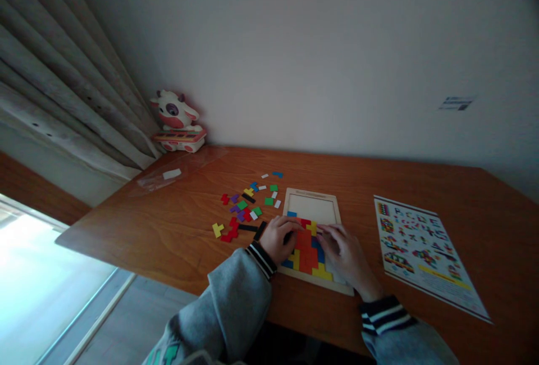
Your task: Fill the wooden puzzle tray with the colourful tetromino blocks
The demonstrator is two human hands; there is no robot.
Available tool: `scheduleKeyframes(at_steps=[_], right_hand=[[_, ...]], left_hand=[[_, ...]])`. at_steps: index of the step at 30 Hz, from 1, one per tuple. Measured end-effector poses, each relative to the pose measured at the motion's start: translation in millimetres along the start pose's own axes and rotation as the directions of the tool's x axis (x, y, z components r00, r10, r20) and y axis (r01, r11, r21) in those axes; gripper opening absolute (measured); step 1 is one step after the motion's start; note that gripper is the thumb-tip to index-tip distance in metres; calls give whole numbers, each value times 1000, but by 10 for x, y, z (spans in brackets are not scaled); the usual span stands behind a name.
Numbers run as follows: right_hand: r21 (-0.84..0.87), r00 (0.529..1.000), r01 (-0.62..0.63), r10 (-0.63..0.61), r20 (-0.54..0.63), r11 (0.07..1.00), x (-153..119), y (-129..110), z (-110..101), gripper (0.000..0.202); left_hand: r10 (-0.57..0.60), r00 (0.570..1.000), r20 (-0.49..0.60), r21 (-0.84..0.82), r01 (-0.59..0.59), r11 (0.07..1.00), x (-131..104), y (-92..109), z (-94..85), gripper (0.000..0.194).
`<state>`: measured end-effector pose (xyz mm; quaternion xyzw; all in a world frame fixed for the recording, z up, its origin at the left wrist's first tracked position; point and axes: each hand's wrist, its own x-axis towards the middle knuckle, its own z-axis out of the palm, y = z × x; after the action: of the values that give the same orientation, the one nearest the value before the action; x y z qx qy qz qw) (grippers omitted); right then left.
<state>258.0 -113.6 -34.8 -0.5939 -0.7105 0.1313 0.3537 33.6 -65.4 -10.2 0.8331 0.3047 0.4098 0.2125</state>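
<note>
A wooden puzzle board (337, 208) with a pale rim lies on the table in front of me, its lower part filled with coloured tile pieces. Orange pieces (304, 250) fill the middle, with yellow, blue and red ones around them. My left hand (278, 238) rests over the board's left side, fingertips touching the pieces near a red one; its thumb and forefinger are apart. At the right side, my right hand (347, 252) has its fingers bent together beside a yellow piece (312, 228). Whatever lies between those fingertips is too small to make out.
Loose coloured pieces (233, 231) lie scattered left of the board. A printed pattern sheet (421, 247) is on the right. A cow-shaped toy keyboard (179, 123) stands at the back left, near a clear plastic bag (154, 182). Behind the wooden table (337, 171) rises a wall.
</note>
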Motion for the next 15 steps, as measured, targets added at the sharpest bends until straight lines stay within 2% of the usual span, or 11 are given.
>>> scheduleKeyframes(at_steps=[4,7,10,13,15], right_hand=[[36,1000,-21,22,-10,999,3,-13,-9,30],[54,999,-32,33,-18,998,-1,-22,-20,29],[76,999,-37,38,-11,996,-6,-35,-35,28],[94,999,-32,33,-8,995,-8,-44,-43,28],[96,999,-31,32,-10,995,-9,-45,-43,28]], left_hand=[[13,998,-55,69,-9,998,22,59,-68,26],[-5,997,-78,172,19,985,26,-4,-176,25],[-63,994,-91,317,89,944,-18,-195,-359,24],[-170,979,-112,456,203,866,-112,-441,-570,26],[-200,975,-98,475,222,852,-177,-577,-679,29]])
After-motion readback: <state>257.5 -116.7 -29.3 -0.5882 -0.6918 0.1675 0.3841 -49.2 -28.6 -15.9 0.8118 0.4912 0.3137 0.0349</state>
